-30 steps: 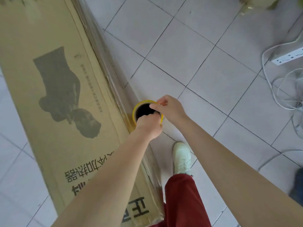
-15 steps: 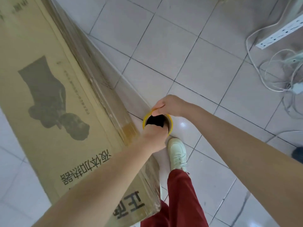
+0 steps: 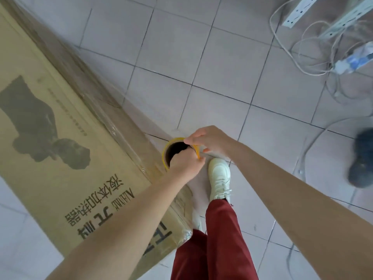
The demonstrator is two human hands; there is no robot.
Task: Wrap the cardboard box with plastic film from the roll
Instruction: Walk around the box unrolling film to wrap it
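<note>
A long cardboard box with a dark printed figure and black lettering stands on the tiled floor at the left. Clear plastic film covers its right side and near corner. The film roll, seen end-on as a yellow-rimmed tube with a dark hollow core, is held upright beside that side. My left hand grips the near rim with fingers inside the core. My right hand pinches the far rim from above. The roll's body below the rim is hidden.
My red trouser leg and white shoe stand just right of the box corner. Power strips and tangled white cables lie at the upper right. A dark shoe sits at the right edge.
The roll and both hands have travelled along the box's right side toward its near corner. The view has swung, so the box now runs more diagonally and the cables appear closer.
</note>
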